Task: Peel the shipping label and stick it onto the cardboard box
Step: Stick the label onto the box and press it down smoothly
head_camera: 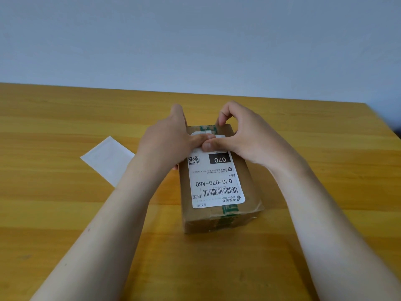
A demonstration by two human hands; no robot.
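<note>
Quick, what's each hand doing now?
Left hand: grips the cardboard box, thumb pressing the shipping label.
Right hand: fingers curled on the box's far edge, thumb pressing the label.

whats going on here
A person is sticking a shipping label onto a cardboard box on the wooden table. The left hand and right hand press their thumbs on the label's far end; the rest already lies flat. A white sheet, likely the peeled backing, lies left of the box.

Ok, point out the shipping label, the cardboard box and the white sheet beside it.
shipping label (214, 182): head view, printed middle.
cardboard box (199, 222): head view, near end face.
white sheet (108, 159): head view, its centre.
</note>
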